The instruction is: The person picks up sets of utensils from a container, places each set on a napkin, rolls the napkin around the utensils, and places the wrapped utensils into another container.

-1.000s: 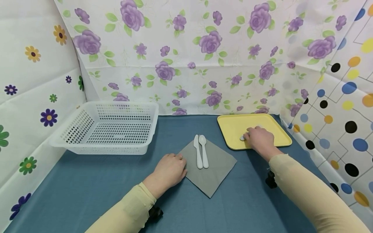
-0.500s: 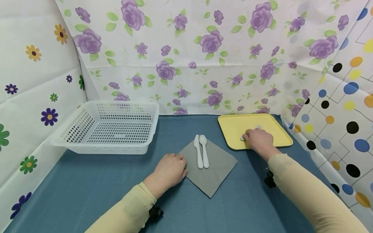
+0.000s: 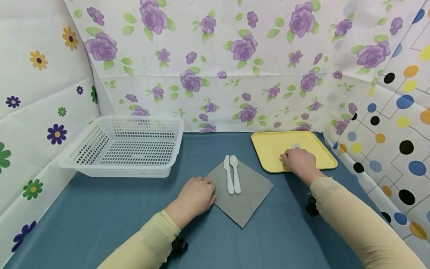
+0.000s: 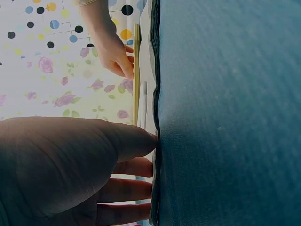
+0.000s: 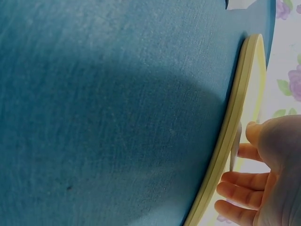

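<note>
In the head view my left hand rests at the left corner of a folded grey napkin. Its thumb and extended fingers touch the napkin's edge in the left wrist view. A white knife and a white spoon lie side by side on the napkin. Over the yellow tray, my right hand has its fingers bent about a white fork. Most of the fork is hidden under the hand. The right wrist view shows its thin edge beside the fingers, so the grip is partly hidden.
A white perforated plastic basket stands at the back left. A blue cloth covers the table. Floral sheets hang behind, and a dotted sheet closes off the right side.
The fork has shifted and turned slightly under my right hand, whose fingers have moved a little. My left hand, the napkin, the knife and the spoon stay in place.
</note>
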Motion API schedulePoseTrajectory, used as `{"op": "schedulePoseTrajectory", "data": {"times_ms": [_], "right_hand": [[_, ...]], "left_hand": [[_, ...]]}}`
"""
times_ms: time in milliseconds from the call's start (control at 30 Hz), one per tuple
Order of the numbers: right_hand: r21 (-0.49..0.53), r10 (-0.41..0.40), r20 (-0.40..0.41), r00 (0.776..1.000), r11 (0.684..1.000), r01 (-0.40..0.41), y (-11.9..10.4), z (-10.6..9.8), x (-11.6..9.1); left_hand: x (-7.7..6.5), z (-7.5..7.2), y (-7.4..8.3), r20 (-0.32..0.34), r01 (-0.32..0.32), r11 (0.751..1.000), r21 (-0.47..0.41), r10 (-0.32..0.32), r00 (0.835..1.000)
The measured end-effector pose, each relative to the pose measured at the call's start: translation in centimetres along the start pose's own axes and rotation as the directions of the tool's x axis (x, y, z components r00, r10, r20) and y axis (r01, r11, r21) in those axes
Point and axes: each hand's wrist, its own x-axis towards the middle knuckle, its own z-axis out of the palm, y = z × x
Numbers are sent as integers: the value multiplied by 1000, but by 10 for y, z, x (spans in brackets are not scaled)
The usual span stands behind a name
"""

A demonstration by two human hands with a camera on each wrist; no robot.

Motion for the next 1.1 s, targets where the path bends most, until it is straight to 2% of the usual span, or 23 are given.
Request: {"op": "schedulePoseTrajectory", "data": {"times_ms": [433, 800, 1100], "right_hand": [[-28, 4, -5, 1000, 1000, -4, 3, 2, 5], [0, -44, -58, 997, 999, 44, 1, 0, 4], [8, -50, -48, 998, 999, 50, 1, 0, 6]], "left_hand": [[1, 0, 0, 9, 6, 1000, 5, -6, 1000], [0, 0, -1, -6, 0, 1000, 5, 0, 1000], [0, 1, -1, 1, 5, 1000, 2, -5, 1000]]}}
